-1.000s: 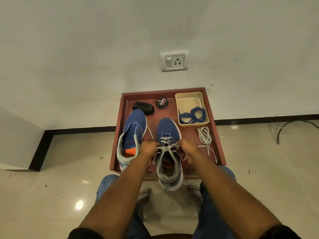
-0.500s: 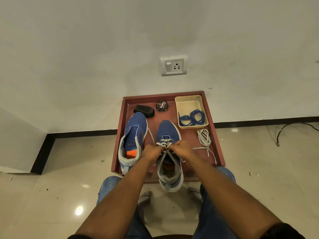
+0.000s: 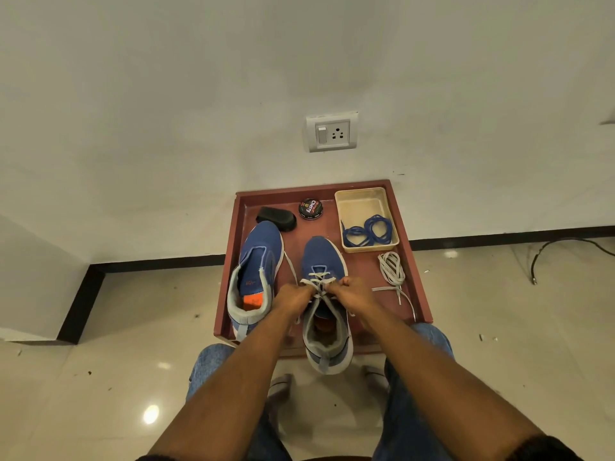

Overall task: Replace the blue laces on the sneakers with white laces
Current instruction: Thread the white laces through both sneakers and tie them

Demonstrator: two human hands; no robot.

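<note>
Left hand [image 3: 293,299]: the grip is being kept clamped on the white lace [image 3: 317,281] at the left side of the right sneaker's eyelets, fingers curled round it.
Right hand [image 3: 354,292]: the grip is likewise being clamped on the same lace from the right side, fingertips pinched just beside the left hand's.
Right sneaker [image 3: 324,294]: being worked on between the two hands; white lace is being shown crossed over its front eyelets, and its heel is hanging over the near edge of the tray [image 3: 414,261].
Left sneaker [image 3: 254,277]: lying unlaced on the left part of the tray, just beside the other shoe, with a loose white strand running along its right side.
Blue laces [image 3: 366,231]: being held coiled in the cream box [image 3: 362,201] at the tray's far right corner.
Spare white lace [image 3: 392,271]: lying bundled on the tray, just in front of the box.
Polish tin [image 3: 310,208] and black brush [image 3: 277,218]: sitting at the far end of the tray.
Tray: resting on the floor against the wall, below a wall socket [image 3: 332,132].
</note>
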